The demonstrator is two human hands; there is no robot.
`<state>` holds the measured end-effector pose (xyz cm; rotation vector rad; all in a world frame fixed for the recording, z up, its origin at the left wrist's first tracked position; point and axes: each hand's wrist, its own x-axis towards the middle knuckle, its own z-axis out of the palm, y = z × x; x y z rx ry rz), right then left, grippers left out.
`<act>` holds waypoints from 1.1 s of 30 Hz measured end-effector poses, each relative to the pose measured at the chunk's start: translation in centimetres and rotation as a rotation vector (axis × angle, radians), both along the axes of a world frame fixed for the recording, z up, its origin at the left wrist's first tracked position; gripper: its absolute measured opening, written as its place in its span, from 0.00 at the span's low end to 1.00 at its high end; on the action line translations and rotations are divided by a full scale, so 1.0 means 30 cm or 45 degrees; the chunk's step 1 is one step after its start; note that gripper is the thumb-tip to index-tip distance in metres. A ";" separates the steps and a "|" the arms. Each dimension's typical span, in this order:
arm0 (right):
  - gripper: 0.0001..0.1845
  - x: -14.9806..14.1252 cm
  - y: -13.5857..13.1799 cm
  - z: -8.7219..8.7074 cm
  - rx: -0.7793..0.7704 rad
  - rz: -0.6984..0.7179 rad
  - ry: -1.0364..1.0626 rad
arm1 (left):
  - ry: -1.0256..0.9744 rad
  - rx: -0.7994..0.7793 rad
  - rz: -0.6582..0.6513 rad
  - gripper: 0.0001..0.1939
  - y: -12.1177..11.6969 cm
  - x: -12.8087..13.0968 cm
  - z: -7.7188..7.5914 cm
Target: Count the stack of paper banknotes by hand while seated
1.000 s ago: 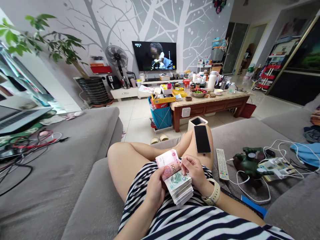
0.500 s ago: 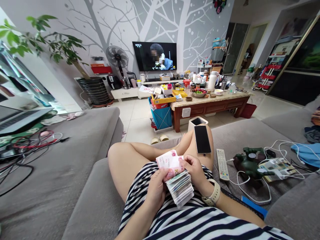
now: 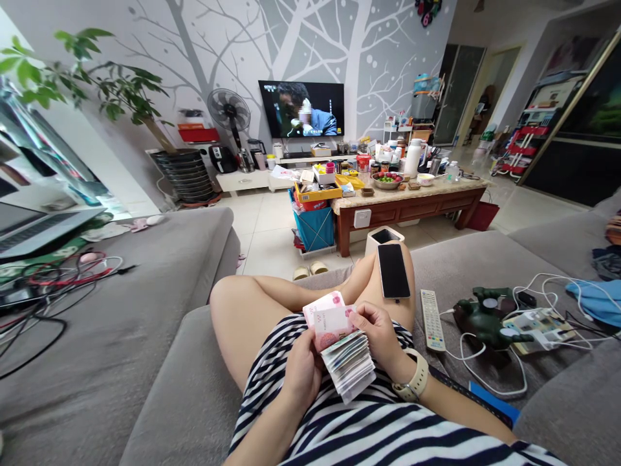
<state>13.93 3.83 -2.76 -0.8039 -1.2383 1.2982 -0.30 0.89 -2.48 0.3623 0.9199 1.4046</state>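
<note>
Over my lap, my left hand (image 3: 303, 366) is closed on the left side of a wad of folded banknotes (image 3: 348, 367). Pink banknotes (image 3: 332, 323) fan out at the top of the wad, with greenish and pale note edges layered below. My right hand (image 3: 381, 330), a pale watch (image 3: 412, 378) on its wrist, pinches the right edge of an upper pink note between thumb and fingers. The lower end of the wad points toward my striped clothing. Beyond my right hand, a dark-screened phone (image 3: 393, 270) lies on my leg.
A remote control (image 3: 432, 320), a dark green figure (image 3: 488, 323) and a power strip (image 3: 543, 329) with white cables lie on the sofa to my right. Tangled cables (image 3: 53, 285) and a laptop (image 3: 43, 230) are at left. Ahead stands a cluttered coffee table (image 3: 412, 204).
The upper pink note has shifted slightly, showing more of its pale face, and my left thumb has moved a little down and left. The picture on the television differs.
</note>
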 end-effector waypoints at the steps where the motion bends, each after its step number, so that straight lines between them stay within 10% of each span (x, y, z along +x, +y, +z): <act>1: 0.16 -0.001 0.000 0.000 -0.004 0.006 0.007 | 0.007 0.005 0.003 0.10 -0.001 0.001 0.004; 33: 0.20 0.000 -0.003 0.007 0.077 0.022 0.045 | -0.024 0.014 -0.050 0.11 0.011 -0.005 -0.011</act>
